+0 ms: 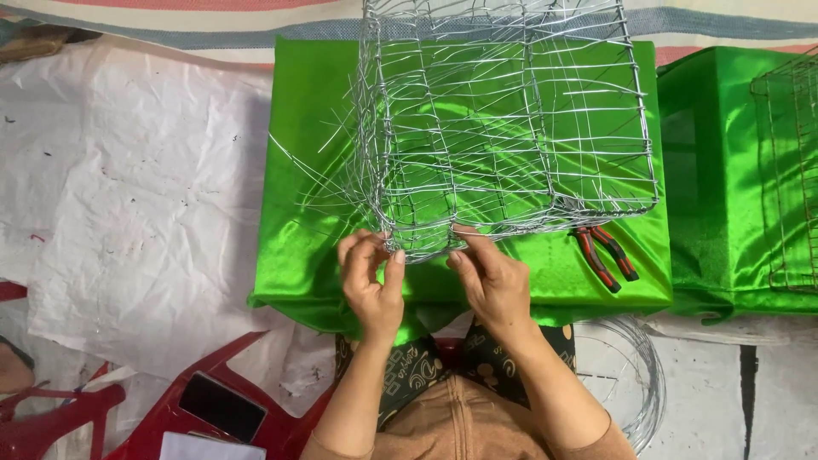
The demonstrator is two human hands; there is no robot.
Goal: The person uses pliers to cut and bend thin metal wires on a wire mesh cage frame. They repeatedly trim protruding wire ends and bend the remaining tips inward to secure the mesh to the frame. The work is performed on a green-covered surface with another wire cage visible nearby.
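Observation:
A silver wire cage [511,111] stands on a box draped in shiny green cloth [298,255]. Loose wire ends stick out from its left side. My left hand [371,277] pinches the cage's near bottom rim between thumb and fingers. My right hand [490,277] grips the same rim a little to the right, fingers curled over the wire. Both hands touch the near lower edge of the cage, close to my body.
Red-handled pliers [605,255] lie on the green cloth right of my hands. A second green-covered box [724,170] with another wire frame [788,170] stands at the right. A coil of wire [630,375] lies on the floor, a red plastic stool [213,400] with a phone at lower left.

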